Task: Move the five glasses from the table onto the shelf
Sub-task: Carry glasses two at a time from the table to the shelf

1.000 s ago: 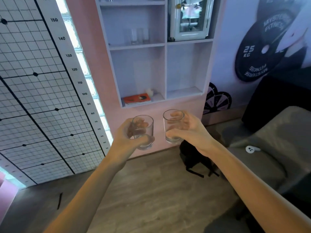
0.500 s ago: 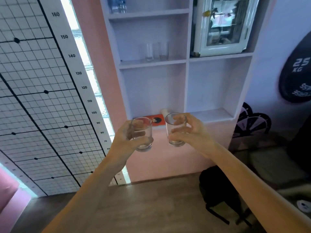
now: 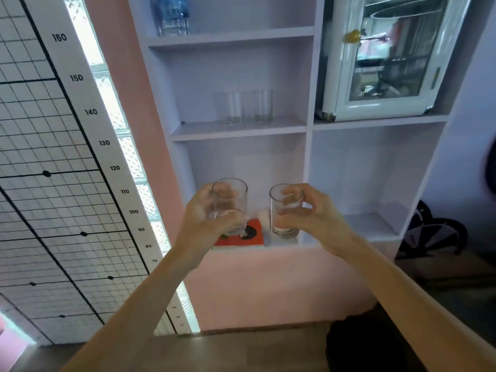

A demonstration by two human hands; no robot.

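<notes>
My left hand [image 3: 204, 224] grips a clear glass [image 3: 230, 196] upright in front of the white shelf unit. My right hand [image 3: 314, 221] holds a second clear glass [image 3: 284, 213] beside it, fingers curled round its side. Both glasses hang level with the lowest left compartment. Higher up, on the middle left shelf board [image 3: 239, 130], three clear glasses [image 3: 249, 107] stand close together near the centre. The table is out of view.
An orange book [image 3: 249, 234] and a small white object [image 3: 264, 217] lie on the lowest left shelf. A water bottle [image 3: 173, 14] stands on the top shelf. A white glass-door cabinet [image 3: 381, 57] fills the upper right compartment. A black bag [image 3: 432, 234] sits on the floor at right.
The shelf unit has grown larger and closer in view. Both hands have kept hold of their glasses and now sit in front of the lowest left compartment.
</notes>
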